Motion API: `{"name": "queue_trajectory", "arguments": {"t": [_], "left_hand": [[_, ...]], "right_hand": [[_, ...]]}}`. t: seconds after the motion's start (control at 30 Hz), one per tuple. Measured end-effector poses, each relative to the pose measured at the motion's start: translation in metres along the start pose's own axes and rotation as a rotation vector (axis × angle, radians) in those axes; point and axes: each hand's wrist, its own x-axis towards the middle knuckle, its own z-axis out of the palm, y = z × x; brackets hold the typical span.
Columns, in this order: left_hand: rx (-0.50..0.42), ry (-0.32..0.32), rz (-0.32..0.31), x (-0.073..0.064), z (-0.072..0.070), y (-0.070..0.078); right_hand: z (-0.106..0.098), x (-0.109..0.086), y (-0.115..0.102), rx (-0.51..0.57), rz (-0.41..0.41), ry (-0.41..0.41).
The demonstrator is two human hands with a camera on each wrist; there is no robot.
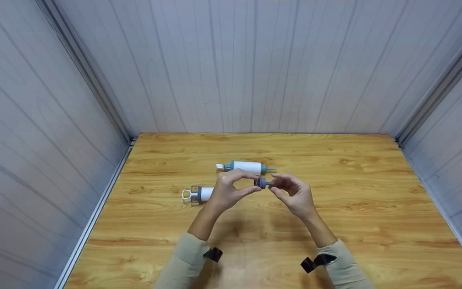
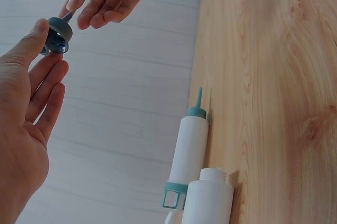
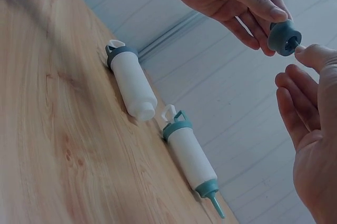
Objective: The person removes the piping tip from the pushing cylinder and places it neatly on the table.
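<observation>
Over the table, my left hand [image 1: 226, 192] pinches a dark grey screw-on nozzle cap [image 1: 261, 183] between thumb and fingers. Its hollow, open end shows in the left wrist view, where the cap [image 2: 59, 34] faces the camera. From the other side, my right hand [image 1: 297, 197] pinches the cap's narrow spout with thumb and forefinger. Below the left hand lies a white plastic tube [image 3: 131, 82] with a grey collar and a white loop handle; its threaded neck is bare. In the head view the left hand hides part of it.
Farther back lies a second white tube [image 1: 247, 167] on its side, with teal end pieces, a white handle and a thin teal nozzle [image 2: 199, 98]. The wooden table [image 1: 367, 208] meets pale panel walls [image 1: 231, 72] at the back and both sides.
</observation>
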Motion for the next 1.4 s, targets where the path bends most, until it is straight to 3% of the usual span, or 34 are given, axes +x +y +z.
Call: {"name": "queue_trajectory", "arguments": {"t": [0.3, 0.87, 1.13, 1.4], "left_hand": [[-0.015, 0.011, 0.005, 0.005, 0.004, 0.004], [-0.022, -0.006, -0.020, 0.003, 0.011, 0.004], [-0.027, 0.008, -0.041, -0.001, 0.009, 0.004], [-0.002, 0.005, -0.044, -0.003, 0.008, 0.002]], "right_hand": [[0.001, 0.000, 0.000, 0.022, -0.007, -0.062], [0.004, -0.001, 0.002, 0.074, -0.068, -0.058], [0.004, 0.001, -0.001, 0.038, -0.039, -0.042], [0.001, 0.002, 0.000, 0.037, -0.095, -0.046]]}}
